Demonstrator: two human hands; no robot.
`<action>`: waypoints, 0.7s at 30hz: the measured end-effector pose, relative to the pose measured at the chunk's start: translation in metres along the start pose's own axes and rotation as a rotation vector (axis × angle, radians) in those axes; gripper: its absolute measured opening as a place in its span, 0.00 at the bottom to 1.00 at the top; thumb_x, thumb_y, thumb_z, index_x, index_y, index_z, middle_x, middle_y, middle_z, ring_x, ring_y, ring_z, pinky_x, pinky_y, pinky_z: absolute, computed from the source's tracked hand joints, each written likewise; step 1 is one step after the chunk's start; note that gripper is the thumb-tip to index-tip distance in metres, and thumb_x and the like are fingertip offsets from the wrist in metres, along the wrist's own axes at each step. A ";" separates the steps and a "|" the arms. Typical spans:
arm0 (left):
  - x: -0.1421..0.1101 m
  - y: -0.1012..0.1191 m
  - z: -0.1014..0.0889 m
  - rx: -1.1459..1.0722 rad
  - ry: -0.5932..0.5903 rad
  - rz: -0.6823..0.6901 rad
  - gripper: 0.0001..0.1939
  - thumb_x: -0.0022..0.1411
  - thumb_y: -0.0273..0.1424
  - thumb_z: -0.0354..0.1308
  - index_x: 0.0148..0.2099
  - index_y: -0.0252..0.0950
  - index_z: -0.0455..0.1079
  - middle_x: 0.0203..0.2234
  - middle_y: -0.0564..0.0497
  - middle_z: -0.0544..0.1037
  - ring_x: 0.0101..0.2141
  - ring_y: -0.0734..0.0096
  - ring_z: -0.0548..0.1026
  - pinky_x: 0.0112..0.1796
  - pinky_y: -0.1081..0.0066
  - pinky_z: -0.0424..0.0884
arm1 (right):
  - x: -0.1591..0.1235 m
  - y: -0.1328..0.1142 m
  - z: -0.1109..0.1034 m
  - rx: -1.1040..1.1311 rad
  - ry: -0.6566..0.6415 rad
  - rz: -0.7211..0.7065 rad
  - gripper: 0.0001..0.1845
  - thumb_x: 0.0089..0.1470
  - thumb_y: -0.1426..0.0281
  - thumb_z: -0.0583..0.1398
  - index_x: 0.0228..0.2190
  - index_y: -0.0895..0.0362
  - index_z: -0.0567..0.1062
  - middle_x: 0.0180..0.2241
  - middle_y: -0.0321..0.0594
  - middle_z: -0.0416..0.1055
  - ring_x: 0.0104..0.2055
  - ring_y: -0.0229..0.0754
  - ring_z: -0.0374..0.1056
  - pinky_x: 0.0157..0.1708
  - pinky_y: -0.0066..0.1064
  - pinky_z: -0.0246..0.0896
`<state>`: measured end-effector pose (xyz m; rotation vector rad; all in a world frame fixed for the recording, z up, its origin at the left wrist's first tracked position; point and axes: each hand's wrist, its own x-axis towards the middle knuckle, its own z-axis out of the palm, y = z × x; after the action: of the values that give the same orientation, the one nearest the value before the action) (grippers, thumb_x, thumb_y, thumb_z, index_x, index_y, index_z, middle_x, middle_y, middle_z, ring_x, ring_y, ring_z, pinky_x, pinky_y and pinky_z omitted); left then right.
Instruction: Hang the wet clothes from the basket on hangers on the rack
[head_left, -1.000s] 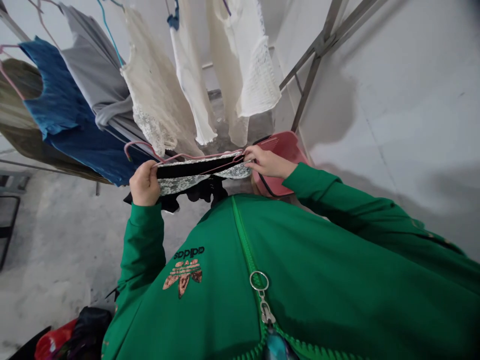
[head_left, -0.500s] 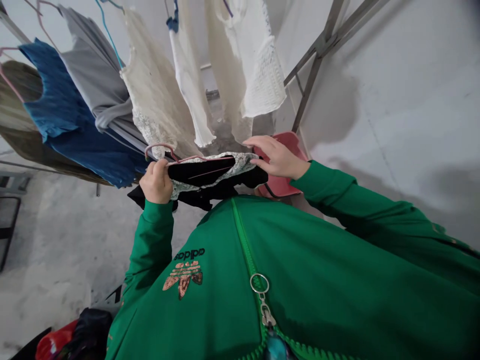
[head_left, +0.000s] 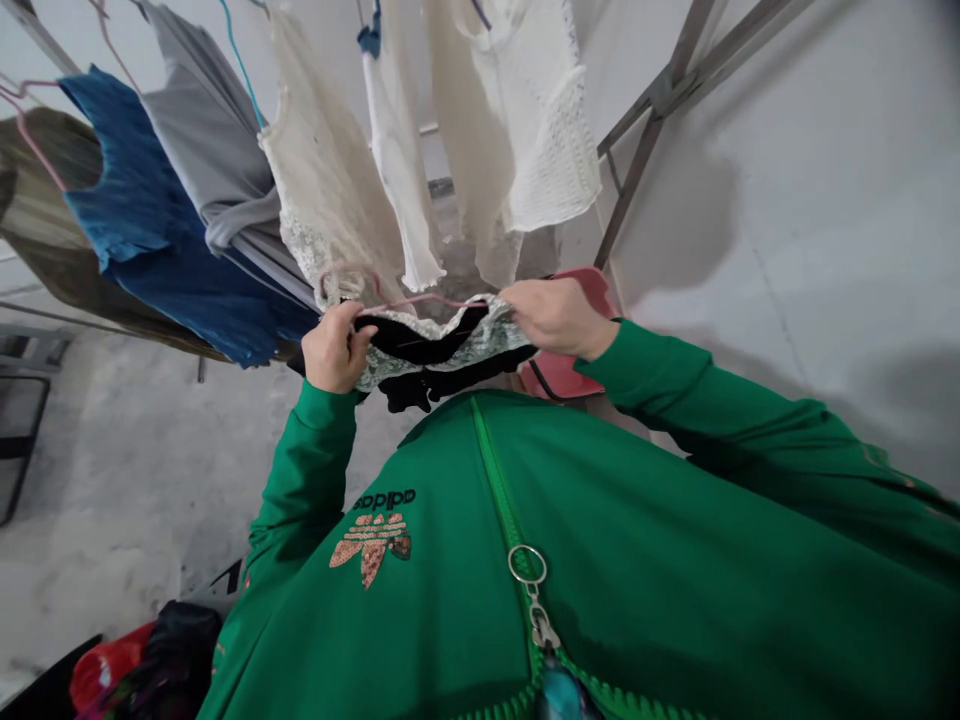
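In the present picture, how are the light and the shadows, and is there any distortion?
Head view: soft, dim light, no strong glare; head view: a soft shadow on the wall, right of the metal frame; same head view: the black cloth between the left hand and right hand shows little detail, the jacket looks stretched as through a wide lens, and the top right corner darkens.

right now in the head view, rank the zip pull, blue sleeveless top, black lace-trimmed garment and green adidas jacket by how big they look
1. green adidas jacket, helped by being near the camera
2. blue sleeveless top
3. black lace-trimmed garment
4. zip pull
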<state>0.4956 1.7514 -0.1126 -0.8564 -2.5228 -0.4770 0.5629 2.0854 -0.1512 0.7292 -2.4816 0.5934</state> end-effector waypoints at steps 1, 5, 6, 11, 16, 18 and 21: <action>-0.001 -0.009 -0.002 0.009 -0.042 -0.011 0.27 0.64 0.51 0.49 0.51 0.33 0.68 0.39 0.43 0.77 0.39 0.63 0.76 0.40 0.69 0.69 | 0.000 0.002 -0.009 -0.011 0.058 -0.012 0.15 0.62 0.71 0.48 0.39 0.61 0.73 0.36 0.48 0.76 0.37 0.44 0.72 0.35 0.34 0.62; -0.006 -0.046 -0.008 0.034 -0.202 -0.068 0.27 0.61 0.51 0.52 0.50 0.34 0.70 0.38 0.44 0.77 0.41 0.61 0.75 0.43 0.66 0.69 | -0.003 0.014 -0.045 -0.053 0.176 -0.001 0.12 0.61 0.72 0.51 0.39 0.62 0.74 0.35 0.47 0.76 0.35 0.43 0.73 0.35 0.32 0.63; -0.006 -0.051 -0.008 0.026 -0.199 -0.058 0.25 0.62 0.50 0.51 0.49 0.34 0.71 0.37 0.44 0.77 0.41 0.60 0.74 0.44 0.65 0.69 | -0.004 0.016 -0.053 -0.051 0.172 0.010 0.12 0.61 0.72 0.52 0.38 0.62 0.75 0.34 0.47 0.76 0.35 0.43 0.72 0.34 0.31 0.63; 0.007 -0.040 0.001 -0.096 -0.089 0.043 0.18 0.64 0.44 0.51 0.42 0.35 0.72 0.34 0.46 0.75 0.40 0.63 0.72 0.44 0.63 0.68 | -0.008 0.011 -0.080 -0.049 0.136 0.020 0.11 0.61 0.72 0.52 0.35 0.60 0.75 0.31 0.45 0.76 0.32 0.40 0.72 0.31 0.29 0.62; 0.045 -0.010 0.000 -0.265 0.002 0.074 0.18 0.69 0.43 0.44 0.41 0.36 0.69 0.33 0.48 0.73 0.37 0.67 0.72 0.42 0.66 0.69 | -0.008 -0.009 -0.121 -0.111 -0.035 0.081 0.17 0.63 0.64 0.49 0.34 0.57 0.75 0.27 0.42 0.74 0.28 0.39 0.68 0.24 0.29 0.55; 0.057 0.000 -0.002 -0.350 -0.059 0.161 0.20 0.66 0.47 0.50 0.45 0.35 0.68 0.37 0.47 0.74 0.40 0.67 0.73 0.44 0.66 0.69 | -0.009 -0.020 -0.146 -0.126 -0.039 0.190 0.20 0.63 0.60 0.48 0.33 0.56 0.75 0.26 0.41 0.73 0.27 0.38 0.67 0.24 0.29 0.54; 0.065 0.015 0.000 -0.402 -0.174 0.263 0.19 0.64 0.45 0.53 0.47 0.35 0.69 0.37 0.47 0.76 0.40 0.67 0.75 0.42 0.68 0.71 | -0.017 -0.038 -0.186 -0.110 0.011 0.432 0.23 0.60 0.51 0.50 0.32 0.53 0.75 0.26 0.41 0.73 0.26 0.39 0.67 0.24 0.31 0.56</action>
<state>0.4581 1.7943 -0.0773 -1.4111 -2.4500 -0.8706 0.6580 2.1595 -0.0039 0.1431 -2.6507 0.5987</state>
